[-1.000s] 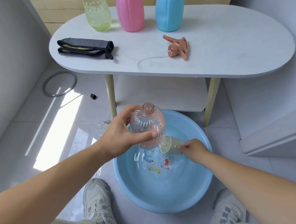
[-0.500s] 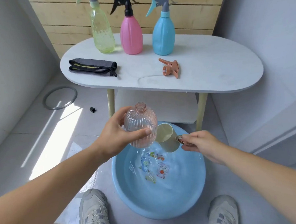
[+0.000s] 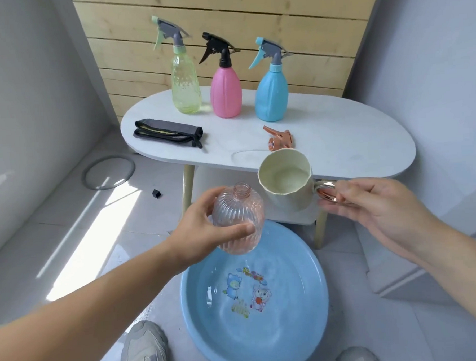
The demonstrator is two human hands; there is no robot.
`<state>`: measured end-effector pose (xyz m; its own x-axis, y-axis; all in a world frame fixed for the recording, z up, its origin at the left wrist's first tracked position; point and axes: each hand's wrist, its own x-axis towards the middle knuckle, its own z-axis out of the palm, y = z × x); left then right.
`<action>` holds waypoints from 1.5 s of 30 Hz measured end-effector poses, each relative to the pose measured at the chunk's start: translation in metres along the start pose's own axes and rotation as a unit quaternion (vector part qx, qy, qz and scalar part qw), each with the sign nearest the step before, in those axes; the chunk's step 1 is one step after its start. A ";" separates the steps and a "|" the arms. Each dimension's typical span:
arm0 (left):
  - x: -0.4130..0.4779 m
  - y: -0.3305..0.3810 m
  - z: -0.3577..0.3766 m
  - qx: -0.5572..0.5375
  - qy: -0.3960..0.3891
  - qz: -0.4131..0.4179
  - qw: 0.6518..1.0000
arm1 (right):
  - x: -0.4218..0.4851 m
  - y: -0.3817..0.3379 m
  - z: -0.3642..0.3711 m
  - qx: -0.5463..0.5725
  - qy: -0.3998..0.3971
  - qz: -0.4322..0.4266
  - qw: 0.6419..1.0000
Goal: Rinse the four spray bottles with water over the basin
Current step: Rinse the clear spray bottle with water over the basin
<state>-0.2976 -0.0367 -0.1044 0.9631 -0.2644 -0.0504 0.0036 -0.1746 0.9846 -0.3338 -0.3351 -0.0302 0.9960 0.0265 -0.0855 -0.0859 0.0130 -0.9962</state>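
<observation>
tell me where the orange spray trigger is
Head view: the orange spray trigger lies on the white table, right of the folded cloth, in front of the blue bottle.

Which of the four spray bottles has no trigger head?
The clear ribbed bottle held in the left hand: its neck is bare. The green bottle, pink bottle and blue bottle on the table carry theirs.
</observation>
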 end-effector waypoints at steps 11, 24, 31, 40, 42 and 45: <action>0.000 0.000 0.010 0.008 -0.028 -0.002 1.000 | -0.001 -0.023 0.012 -0.070 -0.006 -0.088 0.994; 0.001 0.002 0.014 -0.004 -0.032 0.005 0.999 | -0.002 -0.022 0.017 -0.123 0.005 -0.112 0.986; 0.001 0.001 0.013 -0.003 -0.034 0.003 0.999 | -0.001 -0.020 0.017 -0.140 0.015 -0.120 0.983; -0.001 0.000 0.011 -0.001 -0.032 0.007 0.999 | -0.002 -0.020 0.018 -0.156 0.027 -0.124 0.980; -0.002 0.000 0.011 0.002 -0.031 0.007 0.999 | -0.002 -0.020 0.018 -0.162 0.030 -0.126 0.978; -0.003 -0.001 0.011 0.006 -0.033 0.009 0.999 | -0.003 -0.021 0.018 -0.165 0.035 -0.133 0.977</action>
<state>-0.3032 -0.0461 -0.1068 0.9432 -0.3292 -0.0444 -0.0166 -0.1802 0.9835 -0.3350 -0.3172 -0.0088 0.9822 -0.0028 0.1877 0.1775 -0.3127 -0.9331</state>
